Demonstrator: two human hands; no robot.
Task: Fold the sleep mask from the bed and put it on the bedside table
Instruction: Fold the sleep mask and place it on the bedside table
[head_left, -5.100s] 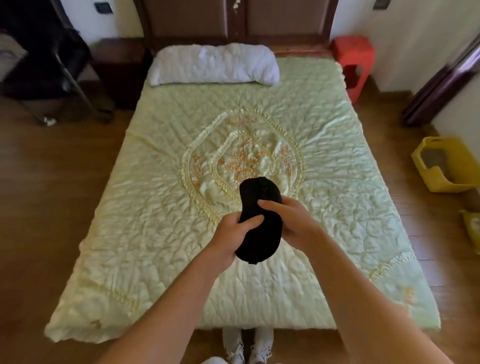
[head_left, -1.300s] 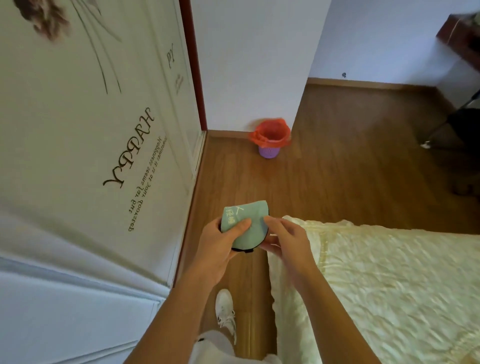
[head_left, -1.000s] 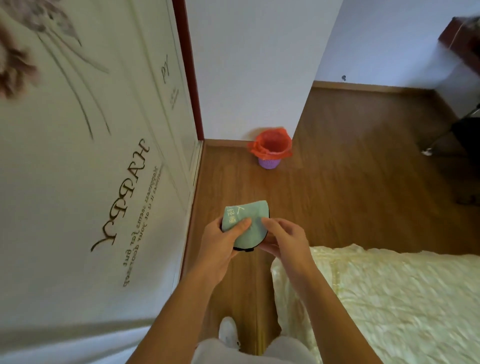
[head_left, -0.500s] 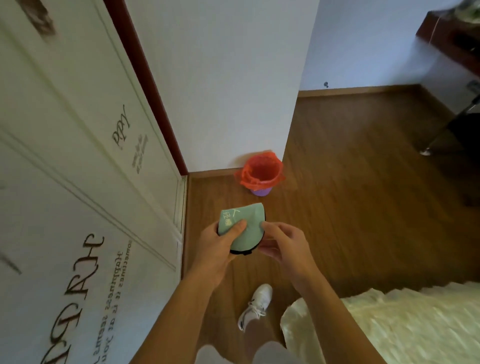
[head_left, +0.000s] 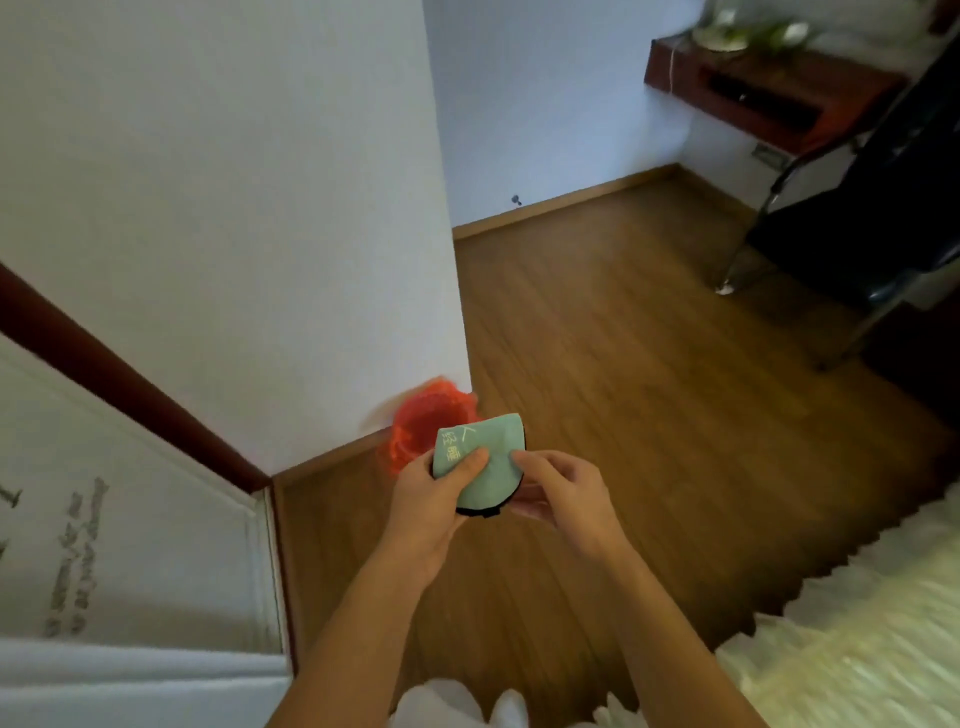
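The sleep mask is folded in half, its mint-green side with pale lettering facing up and a black edge showing below. My left hand grips its left side, thumb pressed on top. My right hand pinches its right edge from beside and under. Both hands hold it in the air over the wooden floor. A corner of the bed with its pale quilted cover lies at the lower right. The bedside table is out of view.
A small bin with a red bag stands at the white wall corner just beyond my hands. A white door with lettering fills the left. A black chair and a dark wooden shelf are at the upper right.
The view has swung right along the floor; the door has slid away left and the chair and shelf have come in. The mask stays folded in both hands.
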